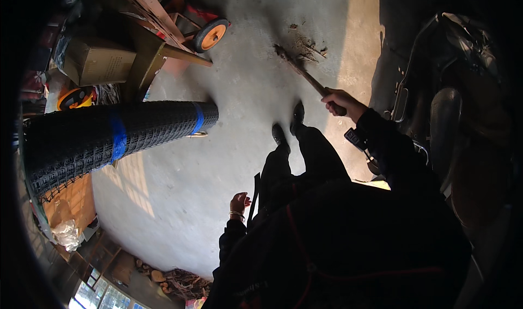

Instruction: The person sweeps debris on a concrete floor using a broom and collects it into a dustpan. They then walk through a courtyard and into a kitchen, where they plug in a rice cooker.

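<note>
My right hand is wrapped round the thick near end of a brown wooden stick. The stick slants forward and left, and its far end is dark and ragged. Close to that end, a small heap of dark debris and twigs lies on the floor. Low at my left side hangs my left hand, its fingers loosely bent and apart, with nothing seen in them. A bracelet circles that wrist, and a black strap dangles just to the right of the hand.
A big roll of black mesh with blue bands stands at left. Beyond it are a cardboard box and a cart wheel with an orange hub. A dark vehicle-like shape is at right, and firewood lies lower left.
</note>
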Demonstrator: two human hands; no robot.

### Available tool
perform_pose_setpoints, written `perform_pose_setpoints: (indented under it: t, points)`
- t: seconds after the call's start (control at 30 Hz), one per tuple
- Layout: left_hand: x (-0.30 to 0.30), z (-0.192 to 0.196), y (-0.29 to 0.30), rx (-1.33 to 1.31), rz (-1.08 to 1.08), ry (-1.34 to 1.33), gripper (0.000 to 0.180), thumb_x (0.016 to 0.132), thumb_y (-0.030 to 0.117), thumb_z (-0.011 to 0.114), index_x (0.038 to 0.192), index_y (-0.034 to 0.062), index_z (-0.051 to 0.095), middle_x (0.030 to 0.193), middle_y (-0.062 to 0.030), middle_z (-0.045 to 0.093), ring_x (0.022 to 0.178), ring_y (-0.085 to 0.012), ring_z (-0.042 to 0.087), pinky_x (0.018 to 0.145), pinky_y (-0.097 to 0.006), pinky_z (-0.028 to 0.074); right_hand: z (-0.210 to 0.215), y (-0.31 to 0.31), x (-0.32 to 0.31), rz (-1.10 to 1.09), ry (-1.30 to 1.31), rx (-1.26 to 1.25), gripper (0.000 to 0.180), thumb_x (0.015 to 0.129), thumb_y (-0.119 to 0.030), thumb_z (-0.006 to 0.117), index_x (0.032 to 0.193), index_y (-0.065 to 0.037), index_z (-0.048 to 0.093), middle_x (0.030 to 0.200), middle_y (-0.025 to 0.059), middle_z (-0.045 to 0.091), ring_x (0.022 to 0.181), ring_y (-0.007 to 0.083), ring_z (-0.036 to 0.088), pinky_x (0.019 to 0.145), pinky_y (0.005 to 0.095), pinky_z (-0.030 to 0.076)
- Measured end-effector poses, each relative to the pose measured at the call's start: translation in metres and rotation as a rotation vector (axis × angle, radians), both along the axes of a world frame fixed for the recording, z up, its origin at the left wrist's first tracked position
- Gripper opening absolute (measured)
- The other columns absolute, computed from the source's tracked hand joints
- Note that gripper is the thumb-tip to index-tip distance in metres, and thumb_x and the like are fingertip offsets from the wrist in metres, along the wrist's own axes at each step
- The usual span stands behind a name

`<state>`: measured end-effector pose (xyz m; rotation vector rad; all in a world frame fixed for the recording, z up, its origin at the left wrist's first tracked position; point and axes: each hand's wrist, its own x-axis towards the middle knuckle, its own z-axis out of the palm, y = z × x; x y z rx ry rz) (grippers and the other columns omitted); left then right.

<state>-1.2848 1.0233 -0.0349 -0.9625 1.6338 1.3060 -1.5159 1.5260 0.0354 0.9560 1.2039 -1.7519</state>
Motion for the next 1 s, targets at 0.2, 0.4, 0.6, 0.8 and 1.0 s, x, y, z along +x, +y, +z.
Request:
perform_pose_setpoints:
  t: [0.2,0.4,0.6,0.8,1.0]
  points:
    - [-0.024,0.000,0.002,0.018,-0.035,-0.024,0.024,0.079,0.021,0.054,0.092,0.0005,0.055,0.069,-0.0085,0.059,0.054,-0.0154,0.056,0.050,-0.026,0.047,0.014,-0.061,-0.023,-0.235,-0.009,-0.392,0.015,0.076,-0.006,0.052,0.079,-0.013,0.039,0.055,-0.0007,0.041,0.039,0.0060,0.038,0.033,0.0189,0.030]
    - [-0.086,0.016,0.010,-0.095,-0.581,0.555,0.026,0.079,0.025,0.054,0.091,0.0019,0.057,0.067,-0.0074,0.058,0.055,-0.0140,0.055,0.050,-0.026,0.047,-0.037,-0.056,-0.084,-0.253,0.035,-0.449,0.012,0.079,-0.015,0.053,0.073,-0.008,0.045,0.061,-0.0019,0.046,0.048,0.0044,0.043,0.044,0.0162,0.036]
    - [-0.195,0.015,0.050,-0.077,-0.663,0.477,0.029,0.078,0.027,0.055,0.092,0.0017,0.056,0.069,-0.0086,0.059,0.056,-0.0147,0.056,0.050,-0.026,0.048,-0.064,0.090,-0.091,-0.558,-0.155,-0.478,0.018,0.078,-0.010,0.053,0.070,-0.006,0.038,0.059,0.0024,0.043,0.043,0.0067,0.043,0.037,0.0177,0.037]
    - [-0.280,0.009,0.118,0.089,-0.237,0.091,0.025,0.079,0.022,0.055,0.091,0.0008,0.055,0.069,-0.0081,0.059,0.057,-0.0149,0.057,0.052,-0.025,0.048,0.002,0.134,-0.123,-0.461,-0.121,-0.286,0.018,0.079,-0.009,0.052,0.067,-0.008,0.038,0.052,0.0001,0.039,0.038,0.0076,0.039,0.033,0.0191,0.033]
    - [-0.351,0.039,0.139,-0.016,-0.789,0.483,0.025,0.079,0.023,0.055,0.092,0.0004,0.055,0.070,-0.0085,0.058,0.058,-0.0148,0.057,0.054,-0.025,0.048,-0.030,0.093,-0.212,-0.627,-0.067,-0.653,0.017,0.079,-0.009,0.052,0.068,-0.009,0.039,0.054,-0.0006,0.040,0.038,0.0077,0.038,0.035,0.0192,0.032]
